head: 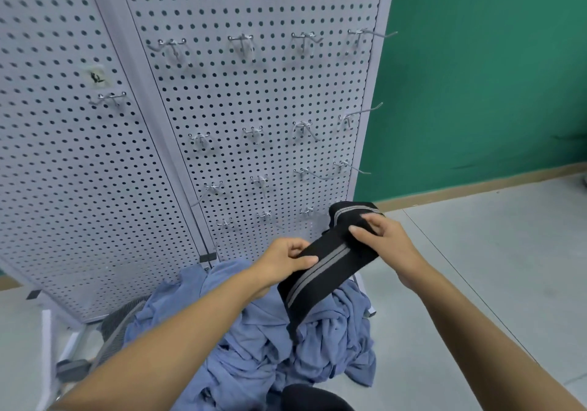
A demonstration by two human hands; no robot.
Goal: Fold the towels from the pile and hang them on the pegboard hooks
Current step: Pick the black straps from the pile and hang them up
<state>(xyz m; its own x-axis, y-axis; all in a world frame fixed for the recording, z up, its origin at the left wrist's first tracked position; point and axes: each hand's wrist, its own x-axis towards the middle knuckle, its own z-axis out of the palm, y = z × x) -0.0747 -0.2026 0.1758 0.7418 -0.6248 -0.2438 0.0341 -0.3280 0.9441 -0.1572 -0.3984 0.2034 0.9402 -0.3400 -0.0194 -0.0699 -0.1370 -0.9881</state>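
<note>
- Black towel [320, 272]: soft cloth folded into a long band, with two pale grey stripes running along its length. We hold it in the air above the pile, just in front of the pegboard's lowest hooks.
- Left hand [287, 256]: pinches the band's near edge, thumb on top.
- Right hand [386, 239]: fingers curled round the far, bunched end.
- Pile of blue towels [270, 331]: thin, crumpled, heaped below our hands.
- Pegboard [254, 93]: pale grey perforated panels, upright, carrying thin wire hooks [241, 40].
- Green wall [492, 77] to the right; smooth grey floor [476, 267].
</note>
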